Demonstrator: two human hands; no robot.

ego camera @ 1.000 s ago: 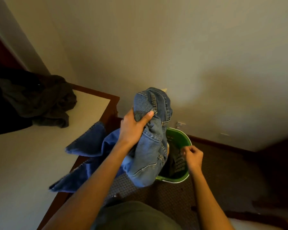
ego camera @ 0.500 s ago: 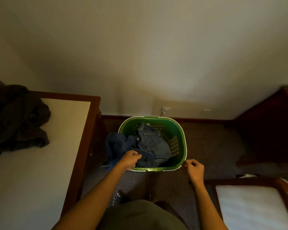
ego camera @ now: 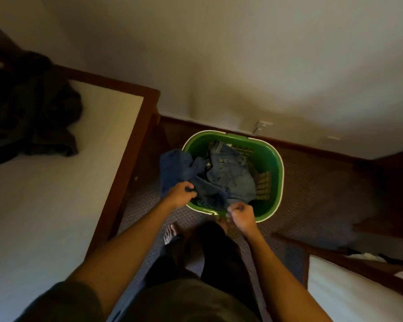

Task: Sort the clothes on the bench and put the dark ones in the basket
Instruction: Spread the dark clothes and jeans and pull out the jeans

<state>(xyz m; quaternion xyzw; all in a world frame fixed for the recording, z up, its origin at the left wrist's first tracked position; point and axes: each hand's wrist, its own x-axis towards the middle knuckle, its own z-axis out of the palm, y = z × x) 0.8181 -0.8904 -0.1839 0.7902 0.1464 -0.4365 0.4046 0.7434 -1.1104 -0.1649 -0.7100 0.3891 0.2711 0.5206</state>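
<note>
Jeans (ego camera: 228, 180) lie mostly in the basket (ego camera: 280, 173), one leg draped over its 9 o'clock rim; fingers of both the left hand (ego camera: 179, 197) and the right hand (ego camera: 241, 216) curl on denim. Dark clothes (ego camera: 30, 112) at the worktop's (ego camera: 44, 205) 10 o'clock remain unsorted.

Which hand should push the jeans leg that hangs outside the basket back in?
Probably the left hand. It already grips the jeans right beside the leg hanging over the left rim of the green basket. The right hand pinches denim at the near rim, farther from that leg.
</note>
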